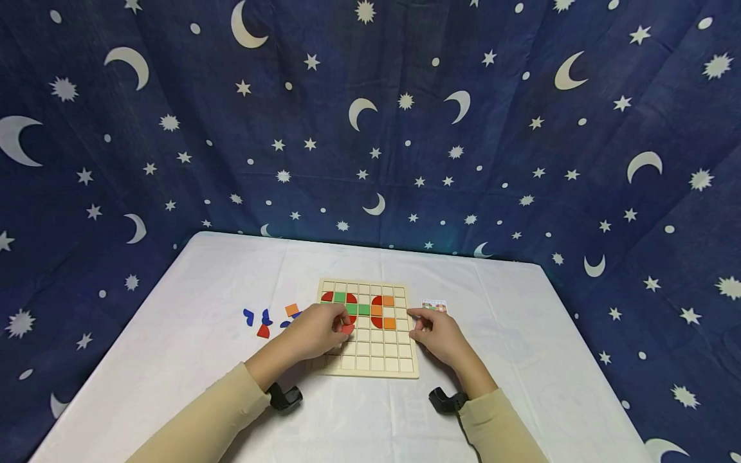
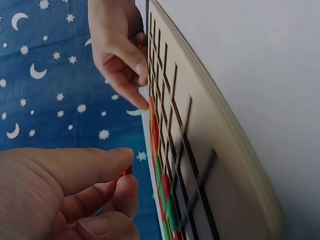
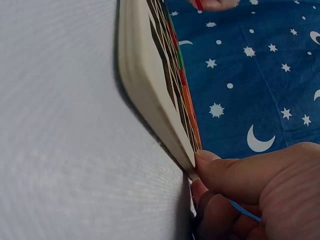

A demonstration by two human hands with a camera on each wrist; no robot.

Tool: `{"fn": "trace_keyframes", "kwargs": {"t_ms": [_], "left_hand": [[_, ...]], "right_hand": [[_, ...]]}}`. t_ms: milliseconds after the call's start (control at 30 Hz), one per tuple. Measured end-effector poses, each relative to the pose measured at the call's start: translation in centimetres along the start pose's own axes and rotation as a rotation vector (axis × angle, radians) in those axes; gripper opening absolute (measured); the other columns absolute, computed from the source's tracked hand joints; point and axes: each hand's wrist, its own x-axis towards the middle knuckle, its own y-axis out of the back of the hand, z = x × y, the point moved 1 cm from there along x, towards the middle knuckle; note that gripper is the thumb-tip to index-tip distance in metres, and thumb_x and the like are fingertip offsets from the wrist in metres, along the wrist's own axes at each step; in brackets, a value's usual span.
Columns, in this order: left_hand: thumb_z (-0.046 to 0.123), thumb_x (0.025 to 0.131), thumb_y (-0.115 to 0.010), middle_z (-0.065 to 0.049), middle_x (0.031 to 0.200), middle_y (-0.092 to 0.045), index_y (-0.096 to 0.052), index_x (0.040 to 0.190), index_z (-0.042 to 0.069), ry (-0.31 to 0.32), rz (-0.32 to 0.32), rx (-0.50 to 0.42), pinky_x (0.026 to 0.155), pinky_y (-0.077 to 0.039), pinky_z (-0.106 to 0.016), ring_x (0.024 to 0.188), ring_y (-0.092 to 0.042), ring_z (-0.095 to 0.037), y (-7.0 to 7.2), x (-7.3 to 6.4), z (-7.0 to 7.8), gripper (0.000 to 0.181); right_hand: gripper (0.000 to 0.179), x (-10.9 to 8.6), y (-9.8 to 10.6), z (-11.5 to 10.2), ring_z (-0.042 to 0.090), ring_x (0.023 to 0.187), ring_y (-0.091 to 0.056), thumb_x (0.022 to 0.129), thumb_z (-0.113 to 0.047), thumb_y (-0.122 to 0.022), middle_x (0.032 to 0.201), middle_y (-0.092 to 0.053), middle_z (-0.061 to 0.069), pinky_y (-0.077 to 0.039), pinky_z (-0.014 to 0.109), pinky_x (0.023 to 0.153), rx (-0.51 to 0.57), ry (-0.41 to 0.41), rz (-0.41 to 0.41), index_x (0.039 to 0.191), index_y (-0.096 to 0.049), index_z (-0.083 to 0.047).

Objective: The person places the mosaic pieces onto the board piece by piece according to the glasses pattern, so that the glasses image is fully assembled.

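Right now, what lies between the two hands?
The head view shows most of a wooden grid board, with coloured pieces, between the left hand and right hand.

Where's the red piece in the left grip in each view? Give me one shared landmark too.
Head: the red piece is in the lower half, slightly left of centre, at the left grip's fingertips.
Left wrist: the red piece is below and left of centre, mostly hidden by thumb and finger.
Right wrist: the red piece is at the top edge, right of centre.
Shared landmark: the board, in all three.
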Motion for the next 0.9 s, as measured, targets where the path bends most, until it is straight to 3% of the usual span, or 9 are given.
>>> {"fn": "trace_keyframes", "kwargs": {"t_ms": [300, 567, 900], "left_hand": [[0.02, 0.095, -0.081, 0.004, 0.073, -0.058, -0.071, 0.1, 0.013, -0.059, -0.037, -0.016, 0.06, -0.041, -0.027, 0.064, -0.051, -0.011, -2.0, 2.6, 2.9, 0.013], [0.023, 0.096, -0.078, 0.005, 0.076, -0.062, -0.072, 0.101, 0.016, -0.042, -0.063, -0.012, 0.062, -0.045, -0.027, 0.066, -0.054, -0.011, -4.1, 4.8, 4.5, 0.011], [0.021, 0.096, -0.079, 0.005, 0.077, -0.063, -0.071, 0.098, 0.016, -0.024, -0.052, 0.014, 0.063, -0.045, -0.028, 0.067, -0.055, -0.011, -5.2, 6.9, 5.8, 0.009]], "right_hand": [[0.047, 0.0, 0.0, 0.1, 0.016, 0.06, -0.055, 0.093, -0.003, -0.08, 0.086, -0.062, 0.003, -0.049, 0.029, 0.051, 0.053, -0.039, -0.009, 0.138, -0.072, -0.012], [0.047, 0.0, 0.2, 0.2, 0.016, 0.06, -0.057, 0.094, -0.003, -0.078, 0.086, -0.063, 0.004, -0.051, 0.03, 0.051, 0.086, -0.05, -0.019, 0.14, -0.07, -0.012], [0.046, 0.0, 0.4, 0.1, 0.015, 0.057, -0.057, 0.093, -0.001, -0.077, 0.084, -0.063, 0.003, -0.05, 0.028, 0.051, 0.103, -0.035, -0.021, 0.138, -0.071, -0.01]]}}
